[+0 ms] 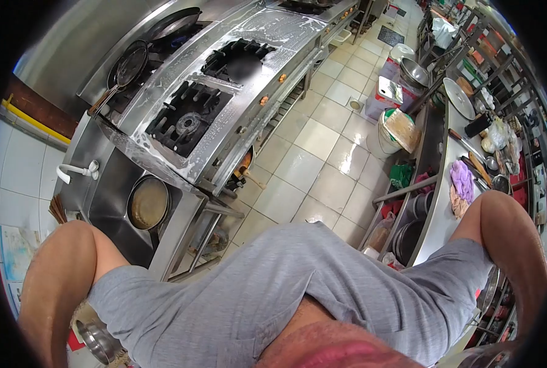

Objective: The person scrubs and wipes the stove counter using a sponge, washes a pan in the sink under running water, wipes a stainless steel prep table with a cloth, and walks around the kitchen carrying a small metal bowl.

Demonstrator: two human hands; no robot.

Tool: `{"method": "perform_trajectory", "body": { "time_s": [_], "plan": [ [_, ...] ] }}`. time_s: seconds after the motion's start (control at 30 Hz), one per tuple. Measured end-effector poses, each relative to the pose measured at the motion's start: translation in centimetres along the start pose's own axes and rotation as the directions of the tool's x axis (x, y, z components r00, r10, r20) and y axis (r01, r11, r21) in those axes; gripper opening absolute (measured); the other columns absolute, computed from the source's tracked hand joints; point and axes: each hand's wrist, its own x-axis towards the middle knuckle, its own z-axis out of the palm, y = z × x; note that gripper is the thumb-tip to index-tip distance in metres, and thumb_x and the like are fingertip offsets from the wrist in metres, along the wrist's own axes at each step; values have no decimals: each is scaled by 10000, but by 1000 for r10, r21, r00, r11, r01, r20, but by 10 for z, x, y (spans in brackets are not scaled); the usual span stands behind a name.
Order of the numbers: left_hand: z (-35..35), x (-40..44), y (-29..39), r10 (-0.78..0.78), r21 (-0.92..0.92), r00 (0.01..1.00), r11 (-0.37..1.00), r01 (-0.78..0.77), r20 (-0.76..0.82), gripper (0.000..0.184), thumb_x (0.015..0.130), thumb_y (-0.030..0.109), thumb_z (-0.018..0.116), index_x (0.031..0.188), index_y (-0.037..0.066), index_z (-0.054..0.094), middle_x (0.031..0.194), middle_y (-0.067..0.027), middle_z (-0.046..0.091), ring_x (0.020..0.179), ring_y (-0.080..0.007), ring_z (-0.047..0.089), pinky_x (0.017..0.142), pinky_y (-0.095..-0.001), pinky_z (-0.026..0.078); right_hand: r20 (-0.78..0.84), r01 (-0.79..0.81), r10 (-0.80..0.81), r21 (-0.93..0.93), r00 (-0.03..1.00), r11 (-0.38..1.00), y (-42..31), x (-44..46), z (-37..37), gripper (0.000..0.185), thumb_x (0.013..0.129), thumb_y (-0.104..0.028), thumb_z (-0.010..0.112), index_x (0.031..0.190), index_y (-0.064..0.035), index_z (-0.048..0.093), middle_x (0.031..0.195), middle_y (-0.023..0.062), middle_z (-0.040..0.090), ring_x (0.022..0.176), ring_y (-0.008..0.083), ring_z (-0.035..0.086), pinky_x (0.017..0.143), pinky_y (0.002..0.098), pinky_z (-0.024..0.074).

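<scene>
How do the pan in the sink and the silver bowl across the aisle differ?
Colour: the pan is brownish inside, while the bowl is shiny silver.
Handle: the pan has a dark one; the bowl shows none.
Place: the pan sits in the sink; the bowl stands outside it.
Shared: both are round and open-topped.
</scene>
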Motion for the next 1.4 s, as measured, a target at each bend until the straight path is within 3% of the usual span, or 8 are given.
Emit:
{"method": "perform_trajectory", "body": {
  "time_s": [0.73,1.0,1.03,1.13,1.17,1.27,1.3,1.4],
  "plan": [
    [65,20,15,62,106,996,992,-69,64,261,907,357,468,1109,206,533,1045,94,564,943,-80,510,888,-411,267,-39,123,-128,-97,991,988,32,-98,-45,222,899,-198,485,997,-3,530,856,93,563,639,129,536,601,260,482],
    [57,15,-3,-48,96,997,995,43,60,253,909,365,463,1103,224,545,1061,115,563,958,-70,506,908,-415,248,-146,116,-121,-44,982,992,108,-138,-39,227,894,-198,493,987,5,537,848,97,566,638,133,536,597,260,475],
    [53,2,-8,-146,84,975,988,133,168,277,915,386,436,1123,236,539,1045,121,552,943,-81,494,926,-431,242,-146,116,-122,-44,982,992,117,-142,-35,228,893,-198,494,986,5,538,847,98,566,638,133,536,596,261,474],
    [102,-39,-40,-78,141,981,984,104,-179,341,925,443,358,1190,284,501,1046,142,509,975,-90,462,980,-468,221,-138,89,-97,-61,986,994,140,-147,-28,230,891,-199,498,982,8,541,844,99,567,637,135,536,594,261,471],
    [93,-46,-46,-187,105,979,978,178,83,353,927,456,333,1204,298,484,1041,153,497,976,-87,458,993,-462,222,-129,85,-94,-72,987,994,148,-148,-26,231,891,-199,499,980,9,542,843,100,568,637,136,536,593,261,470],
    [82,-64,-62,-411,402,874,868,290,259,365,925,489,287,1213,329,444,1032,189,476,993,-76,438,1028,-450,218,-94,56,-67,-119,993,991,163,-146,-24,233,889,-199,502,977,12,545,839,102,569,636,137,536,592,261,468],
    [66,-72,-103,-152,122,875,987,108,459,360,921,498,289,1213,339,429,1029,194,476,996,-63,432,1034,-444,217,-88,47,-60,-140,994,989,168,-146,-24,233,888,-199,503,975,13,546,838,102,569,636,138,536,591,261,467],
    [95,-78,-126,-2,-183,838,976,121,546,327,909,522,298,1176,369,408,1002,230,470,996,-34,422,1047,-421,211,-75,23,-38,-192,996,981,179,-150,-26,235,886,-199,506,971,16,549,835,104,570,636,139,536,589,262,464]
  ]
}}
